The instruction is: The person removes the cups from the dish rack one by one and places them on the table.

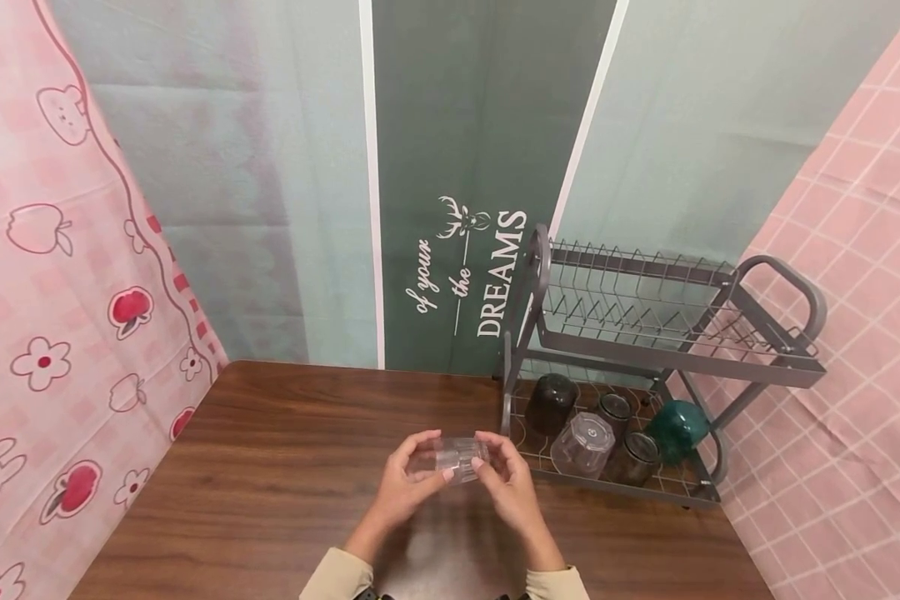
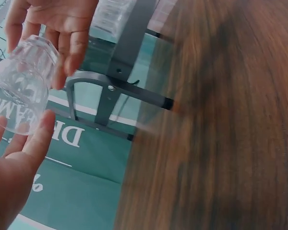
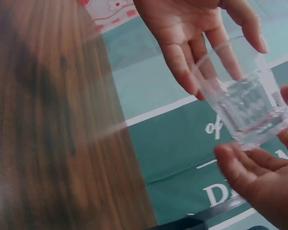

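A clear drinking glass [image 1: 457, 458] lies on its side in the air above the wooden table, held between both hands. My left hand [image 1: 405, 483] has its thumb and fingers about the rim end, which the right wrist view shows as the wide mouth of the glass [image 3: 245, 96]. Thumb and fingertips of my right hand [image 1: 516, 487] grip the thick base end. In the left wrist view the glass [image 2: 29, 79] is see-through, with facets near its base.
A grey two-tier dish rack [image 1: 675, 358] stands at the right. On its lower shelf, upside down, are a clear glass [image 1: 583, 444], a teal glass [image 1: 677, 429] and several dark glasses, one [image 1: 551, 404] at the left. Patterned cloths hang around the table [image 1: 270, 467].
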Demonstrator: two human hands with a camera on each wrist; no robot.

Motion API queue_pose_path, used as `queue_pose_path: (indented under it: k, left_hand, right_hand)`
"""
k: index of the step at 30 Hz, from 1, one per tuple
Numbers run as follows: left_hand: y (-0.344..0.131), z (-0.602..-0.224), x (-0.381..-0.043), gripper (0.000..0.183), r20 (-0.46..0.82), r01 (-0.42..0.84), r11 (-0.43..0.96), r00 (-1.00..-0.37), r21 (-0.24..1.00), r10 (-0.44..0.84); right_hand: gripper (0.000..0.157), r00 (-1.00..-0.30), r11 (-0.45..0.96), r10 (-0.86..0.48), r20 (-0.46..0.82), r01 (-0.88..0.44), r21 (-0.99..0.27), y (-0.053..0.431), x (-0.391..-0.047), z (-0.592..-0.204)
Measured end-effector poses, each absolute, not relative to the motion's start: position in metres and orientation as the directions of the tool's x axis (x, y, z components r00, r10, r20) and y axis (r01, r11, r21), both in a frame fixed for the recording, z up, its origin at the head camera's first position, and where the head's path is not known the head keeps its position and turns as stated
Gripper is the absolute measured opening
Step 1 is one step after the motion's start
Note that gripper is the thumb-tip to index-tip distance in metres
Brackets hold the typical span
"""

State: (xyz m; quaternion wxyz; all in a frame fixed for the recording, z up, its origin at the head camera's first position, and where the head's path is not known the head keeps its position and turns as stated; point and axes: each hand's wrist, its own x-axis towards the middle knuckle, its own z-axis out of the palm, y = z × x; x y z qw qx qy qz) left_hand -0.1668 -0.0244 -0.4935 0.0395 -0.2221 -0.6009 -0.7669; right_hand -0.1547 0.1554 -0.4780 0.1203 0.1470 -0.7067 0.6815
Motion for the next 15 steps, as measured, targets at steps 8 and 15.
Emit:
queue_pose_path:
  k: [8, 15]
  left_hand:
    - [-0.027, -0.488, -0.166, 0.050, 0.348, 0.293, -0.289, -0.924, 0.911, 0.160]
    - [-0.033, -0.463, -0.159, 0.050, 0.284, 0.252, -0.195, -0.946, 0.948, 0.158]
  right_hand:
    - [0.038, -0.943, 0.097, -0.047, 0.328, -0.331, -0.938, 0.159, -0.155, -0.466]
    - [0.044, -0.966, 0.294, -0.086, 0.242, -0.257, -0.921, 0.166, -0.155, -0.455]
